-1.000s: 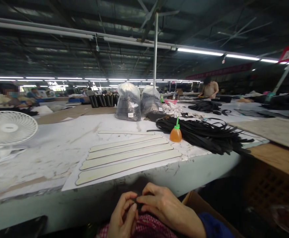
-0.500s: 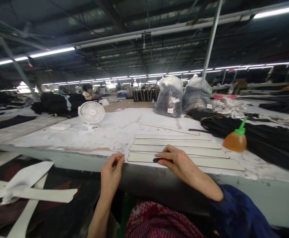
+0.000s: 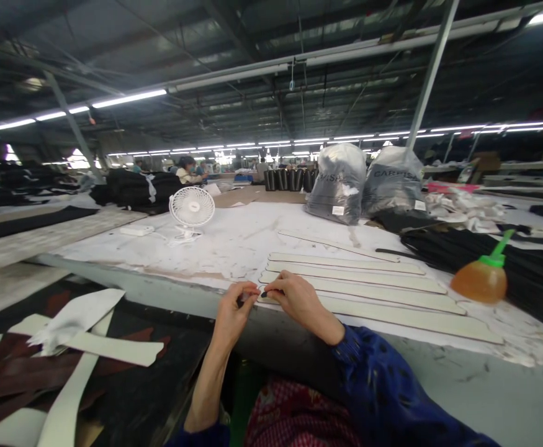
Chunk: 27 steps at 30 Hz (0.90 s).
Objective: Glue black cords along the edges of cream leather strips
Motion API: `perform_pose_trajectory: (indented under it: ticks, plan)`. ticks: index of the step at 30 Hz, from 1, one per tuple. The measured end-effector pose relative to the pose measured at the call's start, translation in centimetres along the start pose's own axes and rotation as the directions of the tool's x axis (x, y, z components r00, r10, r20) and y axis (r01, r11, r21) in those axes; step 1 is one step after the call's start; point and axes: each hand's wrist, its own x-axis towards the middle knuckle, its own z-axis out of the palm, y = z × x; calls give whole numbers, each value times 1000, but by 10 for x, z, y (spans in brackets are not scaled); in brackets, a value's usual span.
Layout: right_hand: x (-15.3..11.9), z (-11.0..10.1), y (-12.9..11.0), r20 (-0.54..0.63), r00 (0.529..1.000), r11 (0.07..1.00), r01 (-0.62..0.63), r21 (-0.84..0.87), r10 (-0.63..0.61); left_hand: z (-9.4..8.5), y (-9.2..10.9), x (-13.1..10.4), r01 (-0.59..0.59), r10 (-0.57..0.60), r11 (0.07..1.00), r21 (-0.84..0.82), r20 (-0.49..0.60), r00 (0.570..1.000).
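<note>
Thumb and fingers of my right hand pinch a small black piece over the left end of the nearest cream strip. Close beside it, my left hand is closed in a pinch at the table's front edge; anything between its fingertips is too small to make out. The two sets of fingertips nearly meet. Several cream strips with dark edges lie in a row on the white table covering, and a thinner strip rests at an angle behind them.
A bottle of amber liquid with a green nozzle stands right, near black material. A white fan is at back left, filled plastic bags at back right. Cream and brown offcuts lie low on the left.
My right hand has moved left with the black piece, closing the gap to my left hand. The view has turned slightly left, so the scene sits farther right.
</note>
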Motion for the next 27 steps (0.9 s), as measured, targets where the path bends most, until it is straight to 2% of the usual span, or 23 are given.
perform_pose_trajectory:
  ticks: [7, 13, 19, 24, 27]
  plan:
    - [2, -3, -3, 40, 998, 998, 57, -29, -56, -1, 3, 0, -9, 9, 1000, 8, -7, 1000]
    - [2, -2, -7, 64, 997, 998, 44, -49, -41, -1, 3, -1, 4, -4, 1000, 3, -10, 1000]
    - [-1, -12, -11, 132, 990, 984, 62, -165, -40, -1, 4, 0, 15, -15, 1000, 3, 8, 1000]
    - [-15, -34, -5, 156, 988, 940, 54, -336, -1, -2, 6, 0, 37, -37, 999, 28, 16, 999]
    - [-41, -68, 18, 96, 993, 943, -37, -331, 72, -2, 6, 1, 41, -41, 999, 27, 21, 999]
